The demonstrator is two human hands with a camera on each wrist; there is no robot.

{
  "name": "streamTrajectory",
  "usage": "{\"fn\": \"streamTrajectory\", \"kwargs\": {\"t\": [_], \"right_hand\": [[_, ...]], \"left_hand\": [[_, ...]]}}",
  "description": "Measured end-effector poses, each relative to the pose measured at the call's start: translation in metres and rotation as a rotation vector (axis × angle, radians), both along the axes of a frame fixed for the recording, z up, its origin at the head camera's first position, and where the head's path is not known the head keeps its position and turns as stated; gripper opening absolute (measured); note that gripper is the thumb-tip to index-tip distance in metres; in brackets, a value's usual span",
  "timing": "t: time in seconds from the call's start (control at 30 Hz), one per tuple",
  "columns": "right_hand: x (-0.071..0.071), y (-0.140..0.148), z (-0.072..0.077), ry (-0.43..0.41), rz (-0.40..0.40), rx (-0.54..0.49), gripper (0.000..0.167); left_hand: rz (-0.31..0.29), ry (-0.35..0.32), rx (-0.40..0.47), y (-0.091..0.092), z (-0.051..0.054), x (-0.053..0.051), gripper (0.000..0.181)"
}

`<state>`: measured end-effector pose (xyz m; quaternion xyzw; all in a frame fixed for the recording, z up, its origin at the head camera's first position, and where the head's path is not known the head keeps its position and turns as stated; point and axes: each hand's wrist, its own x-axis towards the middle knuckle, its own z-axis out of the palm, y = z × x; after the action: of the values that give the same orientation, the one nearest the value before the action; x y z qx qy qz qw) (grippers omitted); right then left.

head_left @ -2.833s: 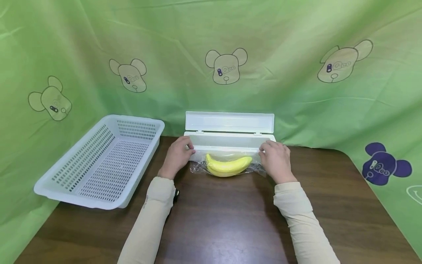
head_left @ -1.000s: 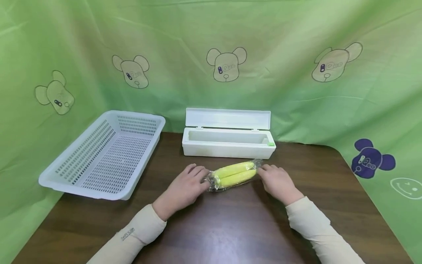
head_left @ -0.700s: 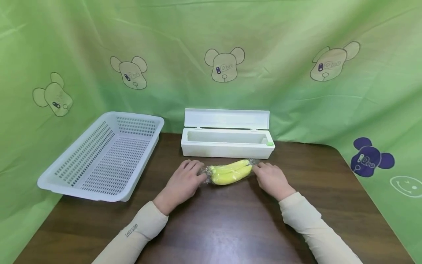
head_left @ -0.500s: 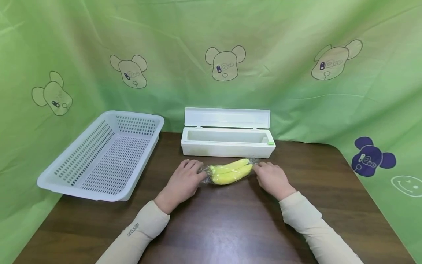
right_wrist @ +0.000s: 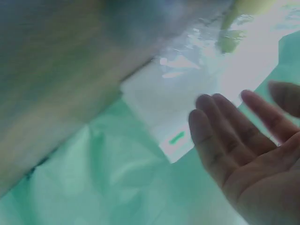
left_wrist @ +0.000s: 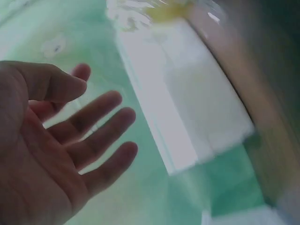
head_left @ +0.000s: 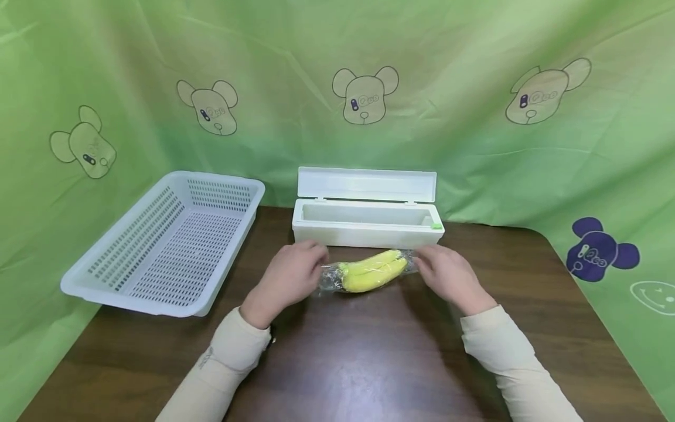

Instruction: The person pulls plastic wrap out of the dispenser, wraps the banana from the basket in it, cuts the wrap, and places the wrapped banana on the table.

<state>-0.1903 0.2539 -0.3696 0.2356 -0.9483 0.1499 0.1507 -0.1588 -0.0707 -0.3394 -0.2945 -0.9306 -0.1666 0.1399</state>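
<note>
A pair of yellow bananas (head_left: pixel 373 273), wrapped in clear cling film (head_left: pixel 331 280), lies on the table between the two hands. Loose film ends stick out at both sides of the fruit. My left hand (head_left: pixel 289 274) hovers by the left end; in its wrist view the fingers (left_wrist: pixel 101 140) are spread and loosely bent, holding nothing visible. By the right end is my right hand (head_left: pixel 452 276), and the right wrist view shows its fingers (right_wrist: pixel 225 126) extended and relaxed, apart from the film. Just behind stands a long white cling film box (head_left: pixel 369 234), lid up.
A white perforated basket (head_left: pixel 216 275) sits at the left of the wooden table (head_left: pixel 348 363). A green tab (head_left: pixel 436 225) is on the box's right end. Green printed cloth (head_left: pixel 263 117) hangs behind and at both sides.
The bananas were in front of the box under stretched film; later, wrapped, they were turned nearer me. Both hands, lately at the film's ends, have now lifted slightly off them.
</note>
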Motion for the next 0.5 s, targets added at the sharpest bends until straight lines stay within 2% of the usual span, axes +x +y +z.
{"fn": "streamTrajectory", "kwargs": {"t": [0.1, 0.2, 0.27, 0.37, 0.5], "right_hand": [[-0.011, -0.014, -0.003, -0.044, 0.069, 0.001, 0.037], [-0.022, -0.025, -0.015, -0.118, 0.125, 0.024, 0.05], [-0.025, -0.028, -0.023, -0.165, 0.144, 0.038, 0.056], [-0.026, -0.029, -0.03, -0.218, 0.153, 0.031, 0.06], [-0.021, -0.026, -0.029, -0.253, 0.145, -0.009, 0.063]], "left_hand": [[0.03, -0.077, 0.044, 0.023, 0.0, -0.006, 0.016], [0.081, -0.182, -0.002, 0.044, -0.009, -0.012, 0.038], [0.101, -0.24, -0.042, 0.052, -0.019, -0.015, 0.049], [0.086, -0.326, -0.055, 0.052, -0.031, -0.021, 0.056], [0.038, -0.448, 0.043, 0.04, -0.042, -0.032, 0.06]]}}
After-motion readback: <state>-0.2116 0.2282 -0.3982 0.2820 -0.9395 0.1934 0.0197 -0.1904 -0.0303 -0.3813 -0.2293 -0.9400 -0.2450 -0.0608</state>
